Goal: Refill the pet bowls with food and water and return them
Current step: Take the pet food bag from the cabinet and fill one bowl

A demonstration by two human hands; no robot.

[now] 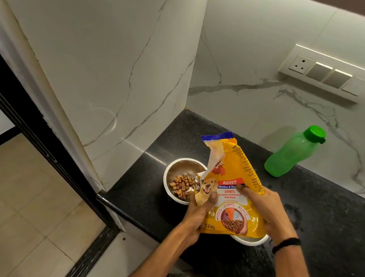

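- The left hand and the right hand grip a yellow dog food bag by its two sides.
- The torn corner of the bag points into a steel bowl that holds kibble.
- A second bowl is partly hidden under the bag.
- A green bottle stands at the right on the black counter.

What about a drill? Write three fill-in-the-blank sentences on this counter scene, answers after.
The left hand and right hand both grip the ____ plastic dog-food bag.
The round steel bowl holding brown kibble sits to the ____ of that bag.
The ____ plastic bottle stands capped on the black stone counter.
Missing words: yellow; left; green.
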